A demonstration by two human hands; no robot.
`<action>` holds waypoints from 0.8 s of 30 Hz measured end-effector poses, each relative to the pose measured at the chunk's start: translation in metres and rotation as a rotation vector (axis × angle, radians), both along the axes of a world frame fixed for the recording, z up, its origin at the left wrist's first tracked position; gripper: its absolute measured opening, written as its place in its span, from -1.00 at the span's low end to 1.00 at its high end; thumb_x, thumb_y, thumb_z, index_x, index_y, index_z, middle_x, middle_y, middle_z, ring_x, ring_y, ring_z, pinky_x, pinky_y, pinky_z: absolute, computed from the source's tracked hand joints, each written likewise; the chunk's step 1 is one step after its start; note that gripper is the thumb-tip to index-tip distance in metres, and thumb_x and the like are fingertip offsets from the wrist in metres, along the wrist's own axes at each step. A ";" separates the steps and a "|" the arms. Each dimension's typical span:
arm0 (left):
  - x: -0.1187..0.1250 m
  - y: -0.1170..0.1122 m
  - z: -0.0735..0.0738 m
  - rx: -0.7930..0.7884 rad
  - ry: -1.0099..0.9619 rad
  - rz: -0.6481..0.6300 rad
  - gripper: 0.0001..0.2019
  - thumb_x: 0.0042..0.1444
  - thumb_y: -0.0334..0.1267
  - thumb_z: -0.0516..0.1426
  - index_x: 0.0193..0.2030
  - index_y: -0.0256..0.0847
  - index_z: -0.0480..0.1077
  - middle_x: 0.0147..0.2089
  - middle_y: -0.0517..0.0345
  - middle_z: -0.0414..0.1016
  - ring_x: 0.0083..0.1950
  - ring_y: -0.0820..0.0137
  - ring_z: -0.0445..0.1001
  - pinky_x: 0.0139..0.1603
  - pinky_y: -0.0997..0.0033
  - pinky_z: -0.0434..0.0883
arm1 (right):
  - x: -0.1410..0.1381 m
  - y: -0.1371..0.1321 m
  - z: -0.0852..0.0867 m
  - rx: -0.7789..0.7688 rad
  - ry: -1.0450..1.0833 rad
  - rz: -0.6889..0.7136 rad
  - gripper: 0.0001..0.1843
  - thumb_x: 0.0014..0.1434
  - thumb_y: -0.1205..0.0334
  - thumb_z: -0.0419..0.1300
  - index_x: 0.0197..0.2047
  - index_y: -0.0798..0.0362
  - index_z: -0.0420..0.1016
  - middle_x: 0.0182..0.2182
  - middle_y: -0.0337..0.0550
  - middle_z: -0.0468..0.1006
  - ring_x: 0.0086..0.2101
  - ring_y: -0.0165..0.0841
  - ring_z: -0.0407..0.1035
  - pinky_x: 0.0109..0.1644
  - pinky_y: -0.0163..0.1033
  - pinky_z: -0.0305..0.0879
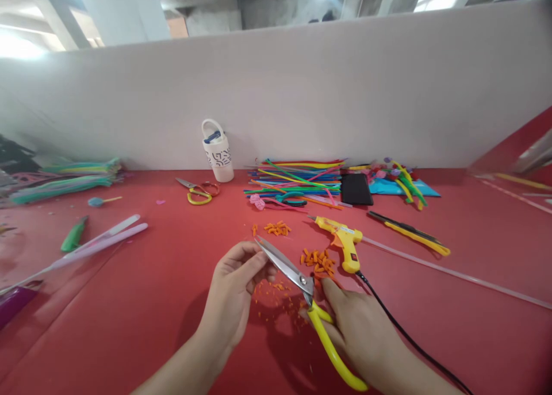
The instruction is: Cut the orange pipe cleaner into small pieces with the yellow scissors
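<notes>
My right hand [360, 326] grips a pair of scissors [288, 268] with yellow handles, its metal blades pointing up and left. My left hand [237, 286] is closed in a pinch right by the blade tips; whatever is between the fingertips is too small or hidden to make out. Just past the right hand lies a pile of short orange fuzzy pieces [319, 261]. A smaller group of orange pieces [278, 229] sits farther back, beyond the blades. Fine orange clippings [276, 294] are scattered on the red tabletop [164, 268] beneath the hands.
A yellow glue gun [342, 240] lies to the right, its black cord [397, 323] running toward the front edge. Behind are colourful pipe cleaners [297, 176], a black phone [356, 189], a white tumbler [219, 156] and another pair of scissors [200, 192]. A grey partition [276, 96] closes the back.
</notes>
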State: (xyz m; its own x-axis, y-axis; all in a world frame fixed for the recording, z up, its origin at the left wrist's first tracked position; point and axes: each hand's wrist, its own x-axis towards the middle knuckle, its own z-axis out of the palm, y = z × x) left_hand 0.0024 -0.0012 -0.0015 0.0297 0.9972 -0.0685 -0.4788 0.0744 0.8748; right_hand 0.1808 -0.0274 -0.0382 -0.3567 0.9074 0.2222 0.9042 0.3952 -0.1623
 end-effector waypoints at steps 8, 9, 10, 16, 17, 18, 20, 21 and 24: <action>0.001 0.000 0.002 -0.008 0.000 0.014 -0.94 -0.04 -0.43 0.10 -0.49 -0.26 0.33 -0.50 0.25 0.39 -0.51 0.58 0.36 -0.43 0.61 0.31 | 0.000 0.000 0.002 0.063 -0.028 0.005 -0.65 0.10 -0.09 -0.11 -0.46 0.02 0.18 -0.72 -0.24 0.41 -0.70 -0.32 0.31 -0.63 -0.29 -0.13; 0.001 0.000 0.002 -0.009 0.000 0.015 -0.94 -0.04 -0.42 0.11 -0.49 -0.26 0.33 -0.50 0.25 0.39 -0.51 0.58 0.36 -0.43 0.61 0.31 | 0.000 0.000 0.002 0.064 -0.029 0.006 -0.65 0.10 -0.08 -0.11 -0.47 0.02 0.18 -0.72 -0.23 0.41 -0.71 -0.32 0.31 -0.63 -0.29 -0.13; 0.001 0.000 0.002 -0.011 -0.001 0.016 -0.95 -0.04 -0.42 0.11 -0.49 -0.26 0.33 -0.50 0.25 0.39 -0.51 0.58 0.36 -0.43 0.61 0.31 | 0.000 0.000 0.002 0.061 -0.031 0.005 -0.66 0.10 -0.07 -0.10 -0.47 0.02 0.18 -0.72 -0.23 0.41 -0.71 -0.32 0.31 -0.63 -0.30 -0.13; 0.001 -0.001 0.002 -0.025 0.010 0.023 -0.96 -0.06 -0.40 0.12 -0.48 -0.26 0.31 -0.50 0.24 0.40 -0.51 0.56 0.37 -0.43 0.58 0.31 | 0.001 0.001 0.002 -0.020 0.027 -0.020 -0.72 0.08 0.00 -0.07 -0.46 0.03 0.21 -0.73 -0.22 0.37 -0.71 -0.35 0.25 -0.62 -0.30 -0.16; 0.000 -0.001 0.002 -0.028 0.016 0.028 -0.96 -0.07 -0.40 0.12 -0.47 -0.26 0.31 -0.50 0.24 0.40 -0.51 0.55 0.37 -0.43 0.56 0.31 | 0.001 0.001 0.003 -0.064 0.074 -0.037 -0.72 0.08 0.00 -0.06 -0.49 0.02 0.19 -0.73 -0.24 0.35 -0.72 -0.38 0.21 -0.63 -0.31 -0.17; 0.000 0.000 0.002 -0.030 0.025 0.032 -0.96 -0.07 -0.39 0.12 -0.47 -0.25 0.30 -0.49 0.23 0.41 -0.51 0.54 0.37 -0.44 0.55 0.31 | 0.000 0.002 0.005 -0.117 0.136 -0.056 -0.71 0.07 0.00 -0.05 -0.53 0.01 0.16 -0.74 -0.27 0.31 -0.73 -0.41 0.17 -0.63 -0.32 -0.17; 0.000 0.001 0.001 -0.022 0.064 0.026 -0.96 -0.08 -0.38 0.12 -0.47 -0.26 0.30 -0.51 0.22 0.41 -0.52 0.53 0.36 -0.46 0.54 0.30 | -0.001 0.003 0.009 -0.228 0.294 -0.087 -0.67 0.03 -0.01 -0.02 -0.60 -0.01 0.06 -0.75 -0.34 0.21 -0.71 -0.47 0.07 -0.64 -0.35 -0.16; 0.000 0.001 0.000 -0.014 0.099 0.012 -0.96 -0.08 -0.38 0.12 -0.48 -0.26 0.30 -0.53 0.22 0.40 -0.53 0.54 0.35 -0.48 0.54 0.29 | -0.003 0.004 0.011 -0.275 0.387 -0.100 -0.65 0.01 -0.01 0.01 -0.62 -0.01 0.01 -0.75 -0.37 0.16 -0.70 -0.49 0.04 -0.64 -0.36 -0.15; 0.005 0.001 -0.002 -0.018 0.256 -0.090 -0.96 -0.11 -0.39 0.13 -0.50 -0.27 0.31 -0.61 0.26 0.36 -0.60 0.55 0.31 -0.51 0.54 0.27 | -0.007 0.005 0.019 -0.391 0.705 -0.132 -0.69 -0.02 0.05 0.04 -0.61 0.01 0.04 -0.71 -0.40 0.09 -0.67 -0.52 0.01 -0.64 -0.40 -0.09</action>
State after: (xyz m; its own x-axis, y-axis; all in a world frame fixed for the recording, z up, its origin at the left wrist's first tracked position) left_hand 0.0070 -0.0003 -0.0038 0.0978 0.9898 -0.1032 -0.2325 0.1236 0.9647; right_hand 0.1739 -0.0229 -0.0195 -0.1363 0.9906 0.0135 0.5735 0.0900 -0.8142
